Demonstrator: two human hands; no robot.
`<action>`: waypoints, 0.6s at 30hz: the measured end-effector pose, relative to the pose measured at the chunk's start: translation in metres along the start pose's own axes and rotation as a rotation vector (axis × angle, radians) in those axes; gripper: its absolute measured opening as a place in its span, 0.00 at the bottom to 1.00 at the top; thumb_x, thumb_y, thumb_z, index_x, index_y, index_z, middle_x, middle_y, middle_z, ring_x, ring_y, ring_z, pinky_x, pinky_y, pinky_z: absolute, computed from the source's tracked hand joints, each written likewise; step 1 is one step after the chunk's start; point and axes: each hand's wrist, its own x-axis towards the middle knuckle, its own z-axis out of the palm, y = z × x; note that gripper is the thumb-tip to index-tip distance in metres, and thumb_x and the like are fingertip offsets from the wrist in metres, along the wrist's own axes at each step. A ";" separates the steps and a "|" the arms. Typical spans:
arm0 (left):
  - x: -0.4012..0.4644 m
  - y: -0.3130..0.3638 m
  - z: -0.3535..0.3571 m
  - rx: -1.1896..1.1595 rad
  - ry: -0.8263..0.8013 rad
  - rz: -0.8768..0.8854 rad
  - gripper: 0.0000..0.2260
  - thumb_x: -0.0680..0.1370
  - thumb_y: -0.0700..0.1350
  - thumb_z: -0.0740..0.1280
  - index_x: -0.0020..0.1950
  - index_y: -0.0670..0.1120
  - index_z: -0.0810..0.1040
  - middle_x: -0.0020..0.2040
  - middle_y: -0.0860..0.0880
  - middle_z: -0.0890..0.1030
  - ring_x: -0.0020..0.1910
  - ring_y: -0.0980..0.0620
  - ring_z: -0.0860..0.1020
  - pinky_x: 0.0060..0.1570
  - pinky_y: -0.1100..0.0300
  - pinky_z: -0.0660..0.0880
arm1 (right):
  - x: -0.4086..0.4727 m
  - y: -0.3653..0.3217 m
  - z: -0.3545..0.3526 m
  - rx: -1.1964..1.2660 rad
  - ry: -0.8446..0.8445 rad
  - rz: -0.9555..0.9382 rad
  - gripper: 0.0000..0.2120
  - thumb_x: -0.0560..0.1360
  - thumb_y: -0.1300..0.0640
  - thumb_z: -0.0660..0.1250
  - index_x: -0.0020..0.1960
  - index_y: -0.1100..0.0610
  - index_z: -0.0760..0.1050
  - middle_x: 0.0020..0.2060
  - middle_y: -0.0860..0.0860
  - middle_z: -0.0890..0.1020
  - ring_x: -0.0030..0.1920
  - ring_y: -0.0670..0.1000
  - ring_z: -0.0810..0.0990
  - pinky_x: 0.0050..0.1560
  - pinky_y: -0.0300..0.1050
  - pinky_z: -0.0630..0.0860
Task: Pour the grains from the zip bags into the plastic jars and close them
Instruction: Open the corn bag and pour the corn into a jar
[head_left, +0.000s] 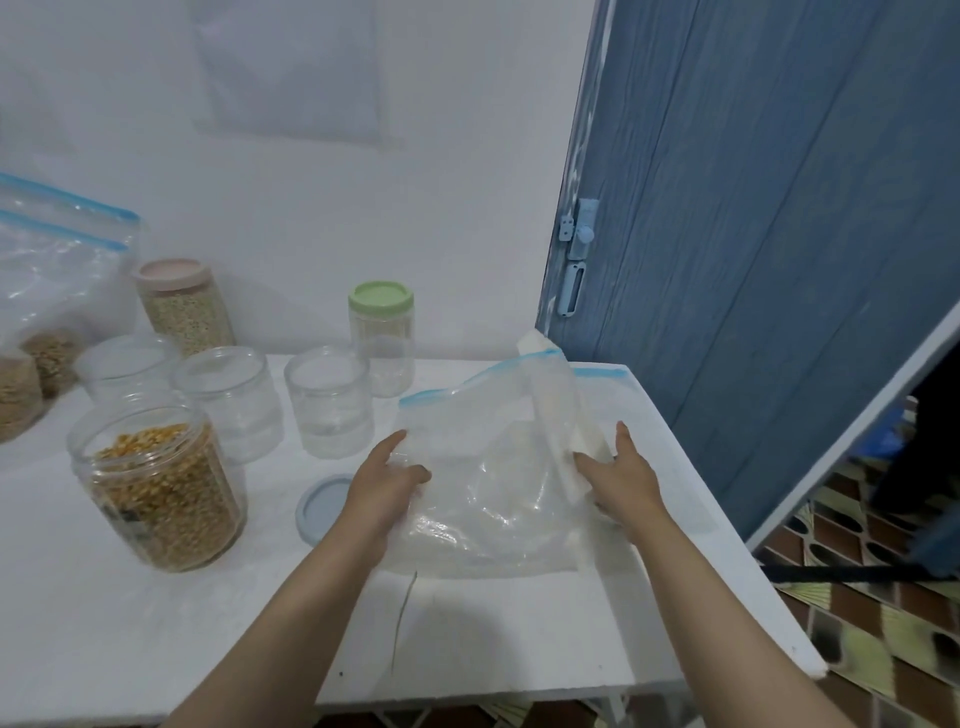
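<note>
Both hands make our grip on the empty zip bag (483, 467), one at each side. From the head camera, our left hand (384, 488) lies on the bag's left edge with the fingers fairly straight, pressing the plastic down onto the surface (156, 623); whether the thumb is pinching a fold we cannot tell. Our right hand (623, 478) rests against the bag's right side, fingers spread and mostly straight, touching the folded-over white strip there; it does not look clamped.

The bag lies flat between the two hands, its blue zip edge (478, 376) at the far end, so its long axis runs away from us towards the wall. It looks emptied.

What the next move turns on, as we judge it, is what lies to the left. The jar of corn (156, 488) stands open, well to the left of the bag, and the blue-grey lid (324, 506) lies flat just beside our left hand, partly tucked under it. So the left hand is the nearer one for the lid and the jar. Further left stand three empty jars (228, 400) and the full bags (47, 312).
</note>
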 end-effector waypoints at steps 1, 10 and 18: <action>-0.001 0.002 0.001 0.003 0.021 0.036 0.25 0.76 0.36 0.67 0.70 0.57 0.71 0.57 0.43 0.77 0.36 0.52 0.76 0.36 0.64 0.71 | 0.000 -0.002 -0.002 -0.046 0.045 -0.019 0.44 0.75 0.44 0.69 0.81 0.44 0.45 0.70 0.56 0.66 0.60 0.59 0.76 0.56 0.52 0.77; -0.001 0.017 0.027 0.011 0.105 0.232 0.29 0.77 0.39 0.66 0.75 0.58 0.66 0.63 0.53 0.70 0.60 0.46 0.77 0.57 0.56 0.74 | 0.000 -0.010 -0.037 0.000 0.241 -0.088 0.41 0.77 0.46 0.68 0.81 0.50 0.47 0.72 0.58 0.63 0.68 0.61 0.70 0.62 0.52 0.70; 0.007 0.045 0.096 -0.130 -0.014 0.299 0.27 0.79 0.37 0.65 0.76 0.56 0.66 0.64 0.55 0.70 0.51 0.56 0.79 0.36 0.77 0.71 | -0.021 -0.037 -0.057 0.082 0.281 -0.316 0.41 0.76 0.46 0.70 0.81 0.48 0.52 0.67 0.53 0.67 0.67 0.54 0.69 0.60 0.47 0.68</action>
